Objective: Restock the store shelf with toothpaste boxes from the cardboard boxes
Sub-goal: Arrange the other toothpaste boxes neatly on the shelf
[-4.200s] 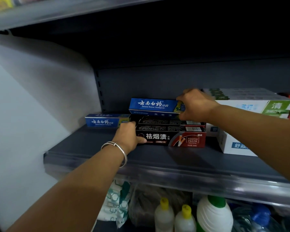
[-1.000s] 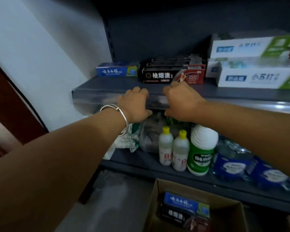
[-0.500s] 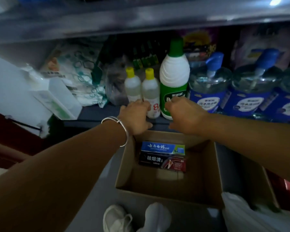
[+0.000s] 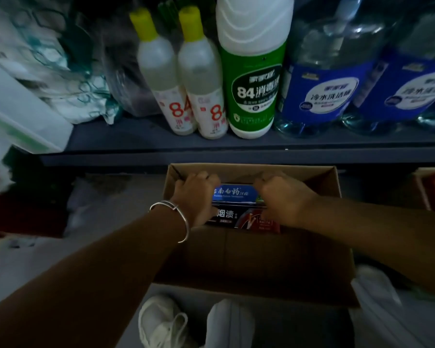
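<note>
Two hands are down inside the open cardboard box (image 4: pixel 259 252) on the floor, right below the bottom shelf (image 4: pixel 211 146). Left hand (image 4: pixel 195 198), silver bracelet (image 4: pixel 172 217) on the wrist, sits at the left end of the blue toothpaste box (image 4: pixel 235 194), fingers curled down over that end, gripping it by the look of things. Right hand (image 4: pixel 281 199) mirrors it at the other end, knuckles up, fingers bent over the right end of the same blue box; the fingertips themselves are hidden, so the exact grip is hard to read. Just in front of the blue one, touching it, lies a black toothpaste box (image 4: pixel 241 218) with white lettering and a red patch toward its right end, both ends tucked under the wrists. Both packs lie flat against the far wall of the carton. Up on the shelf: two slim white bottles (image 4: pixel 181 79) with yellow caps side by side, a fatter white bottle with a green label (image 4: pixel 254 71) right beside them, and two clear jugs with blue labels (image 4: pixel 324 81) further right. Over on the left, crumpled plastic packaging (image 4: pixel 68 79) and a pale plastic container (image 4: pixel 18 111), all a bit blurred. At the bottom edge, a pair of white sneakers (image 4: pixel 186 322) peeks in beside the carton's near wall.
</note>
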`<state>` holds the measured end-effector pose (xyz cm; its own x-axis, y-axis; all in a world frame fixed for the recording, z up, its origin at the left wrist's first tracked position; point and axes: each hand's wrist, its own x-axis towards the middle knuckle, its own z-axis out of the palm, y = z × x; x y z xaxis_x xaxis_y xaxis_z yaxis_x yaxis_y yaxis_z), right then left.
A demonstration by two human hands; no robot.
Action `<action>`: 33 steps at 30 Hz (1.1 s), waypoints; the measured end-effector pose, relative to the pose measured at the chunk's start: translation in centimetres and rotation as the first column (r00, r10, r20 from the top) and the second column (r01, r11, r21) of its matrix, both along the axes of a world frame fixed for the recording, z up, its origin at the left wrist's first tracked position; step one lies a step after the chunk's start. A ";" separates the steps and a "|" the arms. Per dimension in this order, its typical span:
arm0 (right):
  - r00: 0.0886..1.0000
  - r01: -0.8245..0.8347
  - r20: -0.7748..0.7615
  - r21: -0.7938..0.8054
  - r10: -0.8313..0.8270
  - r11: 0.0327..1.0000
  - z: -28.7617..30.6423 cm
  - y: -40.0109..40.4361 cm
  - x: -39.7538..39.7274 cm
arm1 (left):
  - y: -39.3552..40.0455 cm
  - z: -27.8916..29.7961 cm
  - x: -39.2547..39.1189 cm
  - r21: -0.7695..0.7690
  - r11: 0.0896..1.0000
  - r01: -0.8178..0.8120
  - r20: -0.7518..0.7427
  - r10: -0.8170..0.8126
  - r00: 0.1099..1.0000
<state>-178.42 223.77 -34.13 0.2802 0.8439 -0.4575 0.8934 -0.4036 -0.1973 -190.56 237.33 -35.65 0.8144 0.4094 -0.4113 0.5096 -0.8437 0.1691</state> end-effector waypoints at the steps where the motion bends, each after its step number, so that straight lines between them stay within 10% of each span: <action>1: 1.000 0.004 -0.005 -0.013 -0.004 1.000 -0.7 -0.1 0.1 | 0.0 -0.6 0.0 0.005 1.000 -0.001 -0.012 0.001 1.000; 33: 0.986 0.149 -0.039 -0.192 -0.160 0.970 -5.1 1.4 0.5 | 1.8 -4.7 1.5 -0.056 0.998 0.033 -0.098 -0.038 0.994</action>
